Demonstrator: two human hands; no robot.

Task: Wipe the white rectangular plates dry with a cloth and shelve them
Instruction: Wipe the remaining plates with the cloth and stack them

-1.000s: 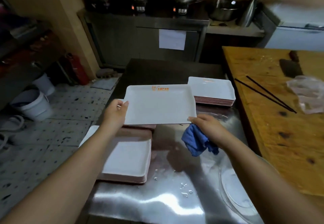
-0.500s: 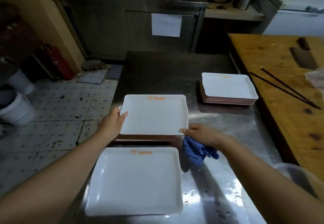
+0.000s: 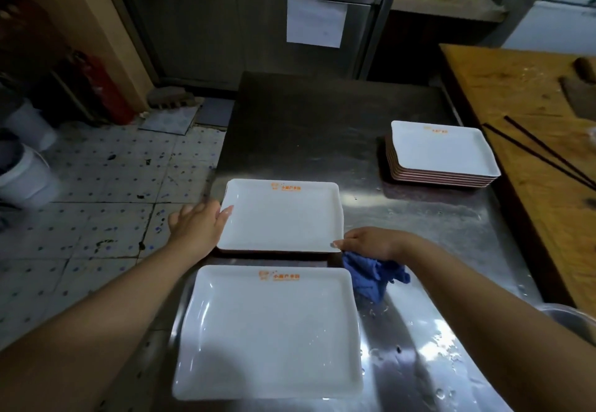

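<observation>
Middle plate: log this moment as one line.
middle plate on steel table | left hand at its left edge | right hand pinches near-right corner, holds blue cloth | not shelved

A wet stainless steel table carries a white rectangular plate at six o'clock, another plate at centre, a plate stack at two o'clock, and a blue cloth at four o'clock.
</observation>
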